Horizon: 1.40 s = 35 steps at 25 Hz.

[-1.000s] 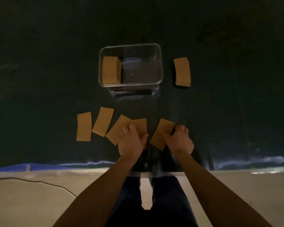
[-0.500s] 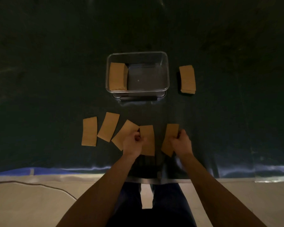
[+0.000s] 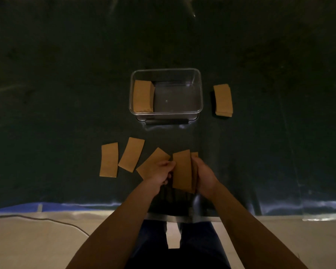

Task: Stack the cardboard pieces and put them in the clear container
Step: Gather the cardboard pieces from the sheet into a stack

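Left hand [image 3: 162, 171] and right hand [image 3: 203, 176] gripping two overlapped cardboard pieces [image 3: 182, 170], forearms converging

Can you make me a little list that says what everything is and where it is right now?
surface: dark mat
clear container: open, one cardboard stack at its left end
second stack: on mat, right of container
loose pieces: three flat on mat, left of hands
left hand: holds held pieces
right hand: holds them too

Dark mat [image 3: 66, 94], blue tape strip [image 3: 17, 207], thin cable [image 3: 47, 220] on pale floor [image 3: 27, 245]
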Each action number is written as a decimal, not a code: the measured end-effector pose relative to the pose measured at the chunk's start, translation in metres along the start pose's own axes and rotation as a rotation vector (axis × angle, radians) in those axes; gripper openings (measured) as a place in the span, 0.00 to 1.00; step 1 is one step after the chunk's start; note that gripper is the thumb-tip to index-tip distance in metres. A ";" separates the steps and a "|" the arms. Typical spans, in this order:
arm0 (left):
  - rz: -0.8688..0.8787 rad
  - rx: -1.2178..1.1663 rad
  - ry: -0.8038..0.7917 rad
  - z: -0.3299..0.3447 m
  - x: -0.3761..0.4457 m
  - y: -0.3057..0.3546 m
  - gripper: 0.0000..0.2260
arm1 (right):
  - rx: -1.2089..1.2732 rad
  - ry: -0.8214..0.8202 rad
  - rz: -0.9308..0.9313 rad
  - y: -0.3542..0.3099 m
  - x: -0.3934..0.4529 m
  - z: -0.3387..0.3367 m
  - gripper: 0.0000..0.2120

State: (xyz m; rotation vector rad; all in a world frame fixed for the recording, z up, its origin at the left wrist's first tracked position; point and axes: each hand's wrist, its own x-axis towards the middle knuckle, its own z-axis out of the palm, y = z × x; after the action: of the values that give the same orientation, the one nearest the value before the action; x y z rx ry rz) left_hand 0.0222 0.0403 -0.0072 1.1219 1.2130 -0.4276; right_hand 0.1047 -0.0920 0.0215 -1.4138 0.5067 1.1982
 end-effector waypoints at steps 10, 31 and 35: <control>0.511 0.837 0.544 -0.024 -0.010 -0.009 0.18 | 0.098 -0.076 -0.053 -0.004 -0.005 0.017 0.13; 0.250 0.615 0.603 -0.104 0.015 0.028 0.20 | 0.054 -0.033 -0.201 -0.015 -0.009 0.027 0.09; 0.248 0.727 0.655 -0.102 0.015 0.031 0.16 | 0.044 -0.025 -0.198 -0.011 -0.006 0.029 0.09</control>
State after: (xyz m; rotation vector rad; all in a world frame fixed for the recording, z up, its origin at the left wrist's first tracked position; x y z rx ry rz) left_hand -0.0012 0.1454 -0.0001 2.1296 1.4935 -0.3208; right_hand 0.1012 -0.0652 0.0375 -1.3765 0.3642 1.0381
